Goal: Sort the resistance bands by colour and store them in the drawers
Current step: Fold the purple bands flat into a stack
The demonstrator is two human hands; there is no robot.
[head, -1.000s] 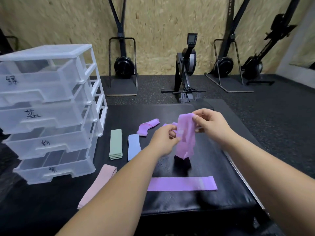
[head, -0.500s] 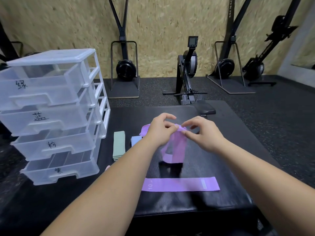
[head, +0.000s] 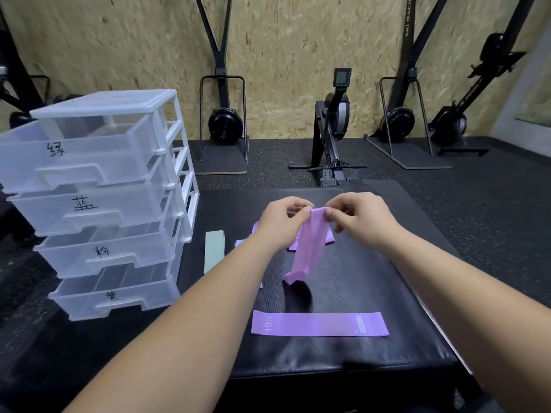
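Both hands hold one purple resistance band (head: 308,248) up over the black padded bench (head: 372,350). My left hand (head: 280,223) pinches its top left corner and my right hand (head: 357,217) pinches its top right corner. The band hangs down, its lower end touching the bench. A second purple band (head: 319,324) marked 10 LB lies flat near the bench's front edge. Another purple band (head: 328,236) lies behind the hanging one, mostly hidden. A folded green band (head: 214,251) lies left of my left arm, and a blue band (head: 239,243) peeks out beside it.
A clear plastic drawer unit (head: 101,201) with several labelled drawers, all pulled partly out, stands at the left. Rowing machines (head: 334,129) and ski machines (head: 222,120) stand against the wooden back wall. Dark rubber floor surrounds the bench.
Both hands have come closer together at the top of the purple band, which now hangs lower and touches the bench. The view has shifted, and my left arm now hides the pink band.
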